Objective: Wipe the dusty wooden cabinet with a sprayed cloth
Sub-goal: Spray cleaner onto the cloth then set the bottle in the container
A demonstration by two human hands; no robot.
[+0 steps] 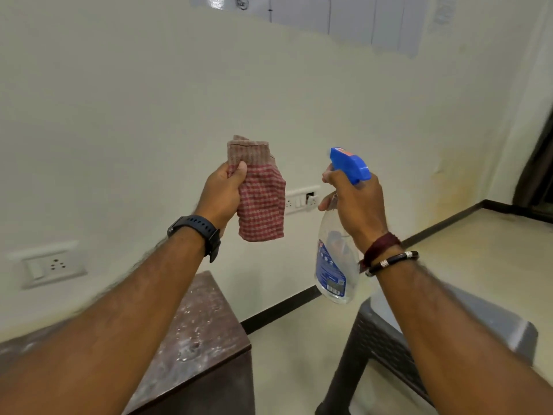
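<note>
We saw the dark wood cabinet [203, 333] below, top speckled w/ pale dust and grit. Beside it a dark woven-look chair [389, 348] stood on the cream floor [299, 339].

Spray bottle [330, 265] label – blue, barcode visible – print too small to read.

red checked cloth [260, 202]: folded, held up | wooden cabinet [203, 330]: dusty top, below

Left hand [223, 193] holds the cloth [260, 202] up, just left of the spray bottle [333, 259] in the right hand [356, 205]; cabinet [197, 333] sits below both.
</note>
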